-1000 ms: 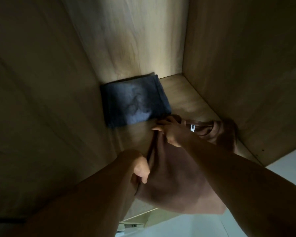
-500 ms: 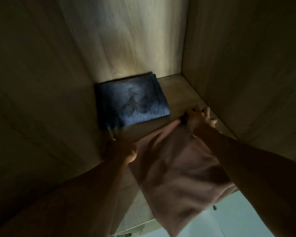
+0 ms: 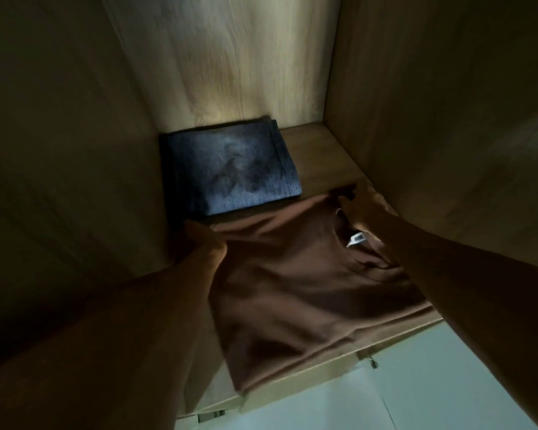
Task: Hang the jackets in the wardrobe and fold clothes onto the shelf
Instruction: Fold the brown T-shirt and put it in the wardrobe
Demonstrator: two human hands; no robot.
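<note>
A brown shirt lies spread on the wooden wardrobe shelf, its collar with a white label toward the right and its lower edge hanging over the shelf's front. My left hand grips the shirt's far left corner next to the left wall. My right hand holds the fabric at the far right corner, just past the collar. A folded dark blue garment lies behind the shirt at the back left of the shelf.
Wooden side walls close in the shelf on the left and right, and a lit back panel stands behind. A strip of bare shelf runs to the right of the blue garment. Pale floor shows below the shelf's front edge.
The brown shirt went from bunched in my hands to spread flat on the shelf. Both hands moved apart and deeper, to the shirt's far corners.
</note>
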